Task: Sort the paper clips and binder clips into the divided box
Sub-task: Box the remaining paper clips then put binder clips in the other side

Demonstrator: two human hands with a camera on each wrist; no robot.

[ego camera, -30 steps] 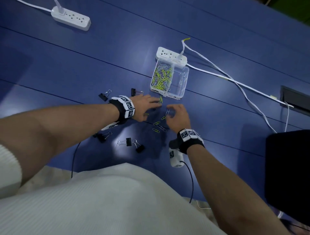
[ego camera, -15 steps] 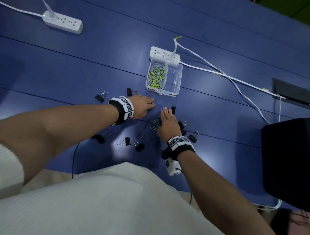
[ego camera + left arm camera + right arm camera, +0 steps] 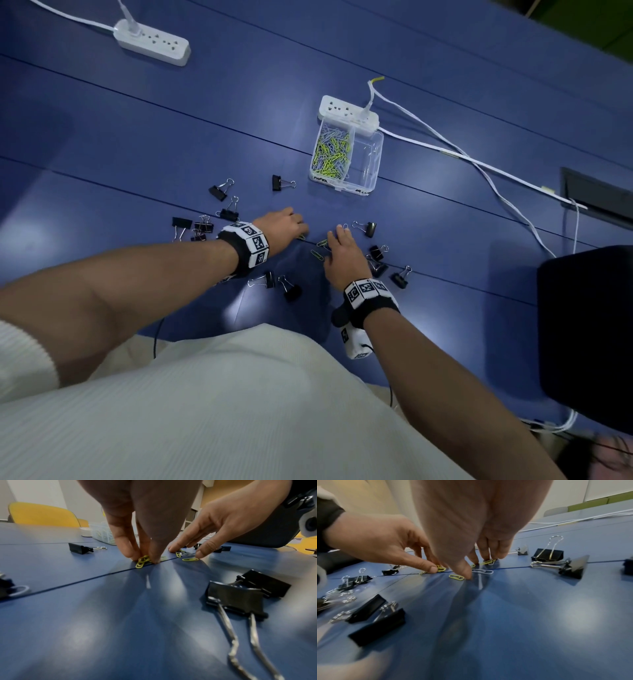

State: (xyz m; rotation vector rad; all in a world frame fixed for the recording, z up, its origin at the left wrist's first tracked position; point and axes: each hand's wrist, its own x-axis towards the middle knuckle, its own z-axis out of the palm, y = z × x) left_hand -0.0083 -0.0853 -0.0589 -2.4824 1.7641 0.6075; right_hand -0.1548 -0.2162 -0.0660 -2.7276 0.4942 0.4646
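Blue tabletop [image 3: 137, 137] held scattered binder clips [image 3: 287, 183]; left hand [image 3: 282, 228] pinched yellow paper clips [image 3: 142, 561], right hand [image 3: 342, 255] rested spread fingertips on loose clips [image 3: 456, 577].

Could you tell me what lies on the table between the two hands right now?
A few loose paper clips lie between the left hand and right hand; the head view shows it.
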